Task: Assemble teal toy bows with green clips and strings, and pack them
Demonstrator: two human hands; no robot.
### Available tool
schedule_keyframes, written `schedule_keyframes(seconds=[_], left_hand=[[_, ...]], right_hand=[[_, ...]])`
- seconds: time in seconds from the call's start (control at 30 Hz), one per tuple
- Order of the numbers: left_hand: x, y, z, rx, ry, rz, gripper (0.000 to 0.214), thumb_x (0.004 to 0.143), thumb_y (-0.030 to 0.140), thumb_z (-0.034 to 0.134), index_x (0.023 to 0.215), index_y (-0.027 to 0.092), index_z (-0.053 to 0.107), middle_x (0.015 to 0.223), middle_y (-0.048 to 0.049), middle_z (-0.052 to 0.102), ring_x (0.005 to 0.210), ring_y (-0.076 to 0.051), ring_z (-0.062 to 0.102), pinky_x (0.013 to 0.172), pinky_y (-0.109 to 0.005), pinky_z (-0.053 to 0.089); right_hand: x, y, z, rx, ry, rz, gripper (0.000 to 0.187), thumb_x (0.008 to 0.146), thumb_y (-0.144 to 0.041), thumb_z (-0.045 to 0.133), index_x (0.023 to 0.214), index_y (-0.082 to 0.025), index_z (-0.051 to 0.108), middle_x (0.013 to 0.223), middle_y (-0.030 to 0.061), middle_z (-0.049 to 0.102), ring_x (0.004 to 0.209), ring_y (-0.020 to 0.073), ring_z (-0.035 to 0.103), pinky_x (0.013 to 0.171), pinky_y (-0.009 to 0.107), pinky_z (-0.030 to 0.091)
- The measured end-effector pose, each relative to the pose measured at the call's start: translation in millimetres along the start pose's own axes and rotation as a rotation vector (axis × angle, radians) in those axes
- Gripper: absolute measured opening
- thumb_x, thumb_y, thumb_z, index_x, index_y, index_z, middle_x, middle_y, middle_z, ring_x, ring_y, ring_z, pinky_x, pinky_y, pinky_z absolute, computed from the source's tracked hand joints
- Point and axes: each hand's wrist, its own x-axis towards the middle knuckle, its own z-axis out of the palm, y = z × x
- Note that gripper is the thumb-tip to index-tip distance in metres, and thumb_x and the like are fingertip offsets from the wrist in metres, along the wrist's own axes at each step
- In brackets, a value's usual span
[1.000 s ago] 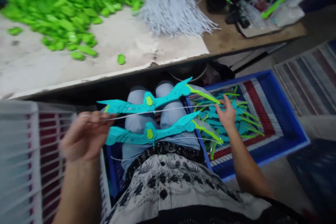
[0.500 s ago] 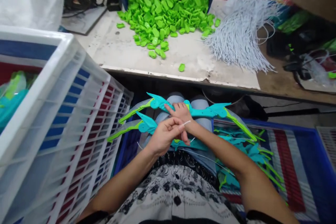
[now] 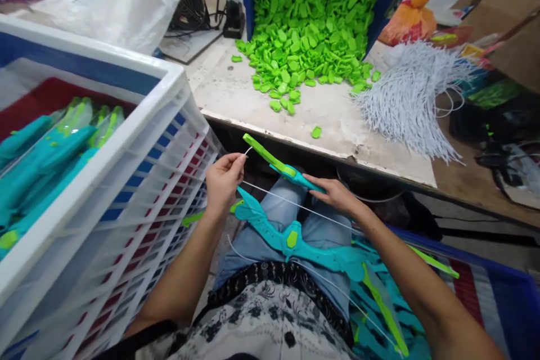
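A teal and green toy bow (image 3: 276, 166) is raised over my lap, its green tip pointing up and left. My right hand (image 3: 335, 194) grips its teal middle. My left hand (image 3: 223, 180) pinches the end of the white string (image 3: 287, 202) right by the green tip. A second teal bow (image 3: 304, 244) lies across my thighs with its own string hanging loose.
A white slatted crate (image 3: 126, 146) with finished teal bows stands at my left. A worn table (image 3: 320, 124) ahead carries a heap of green plastic pieces (image 3: 307, 34) and a bundle of white strings (image 3: 413, 95). A blue crate (image 3: 506, 298) with more bows sits at right.
The view has swung left and up. One bow has been lifted from my lap and tilted; my hands, crossed half a second ago, are now apart, the left pulling string to the bow's tip.
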Motion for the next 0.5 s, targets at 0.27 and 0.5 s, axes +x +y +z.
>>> schedule_keyframes(seconds=[0.27, 0.5], left_hand=[[24, -5, 1.9, 0.135, -0.016, 0.105, 0.020, 0.072, 0.034, 0.069, 0.077, 0.015, 0.069, 0.049, 0.0043, 0.049, 0.043, -0.005, 0.039, 0.040, -0.018, 0.028], [29, -12, 8.8, 0.146, 0.002, 0.145, 0.021, 0.075, 0.036, 0.067, 0.079, 0.015, 0.068, 0.052, 0.0041, 0.050, 0.044, -0.006, 0.041, 0.042, -0.018, 0.029]], right_hand=[[2, 5, -1, 0.046, -0.008, 0.005, 0.052, 0.088, -0.035, 0.053, 0.138, -0.029, 0.042, 0.128, 0.0021, 0.059, 0.111, 0.0233, 0.061, 0.097, 0.037, 0.049], [3, 3, -2, 0.042, -0.003, 0.006, 0.052, 0.088, -0.034, 0.053, 0.138, -0.030, 0.042, 0.127, 0.0015, 0.060, 0.111, 0.0234, 0.062, 0.095, 0.038, 0.051]])
